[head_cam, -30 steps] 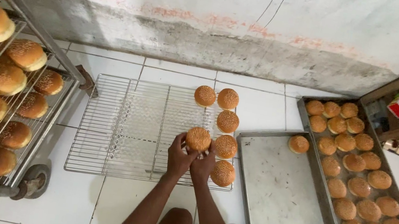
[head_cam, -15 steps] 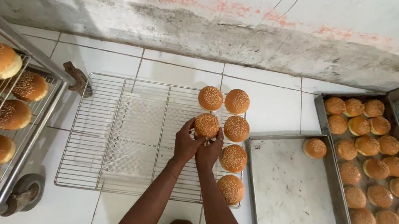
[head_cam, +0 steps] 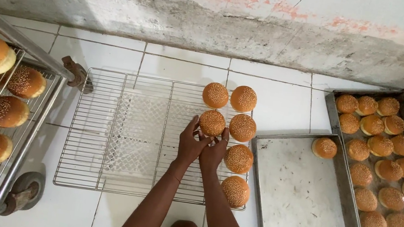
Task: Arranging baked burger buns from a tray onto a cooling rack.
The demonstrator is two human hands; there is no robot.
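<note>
Both hands have carried the sesame bun [head_cam: 212,123] further up the wire cooling rack [head_cam: 118,132] since a second ago, from the third row to the second, and it now sits on the wire just below the bun at the rack's far end. The left hand [head_cam: 189,146] and right hand [head_cam: 213,153] lie side by side at six o'clock of that bun, fingertips touching its near edge, fingers loosely spread rather than closed round it; it looks set down, and I judge the placing step nearly finished. Any next placement would call for the free spot at six o'clock of this bun, keeping the left column level with the right one. Six buns lie on the rack, all toward its three o'clock side. At three o'clock of the rack, a grey tray [head_cam: 300,210] holds a single bun [head_cam: 324,147] in its far corner; beyond it, a dark tray [head_cam: 331,104] is packed with buns. At nine o'clock, a wheeled rack [head_cam: 22,155] carries larger buns.
</note>
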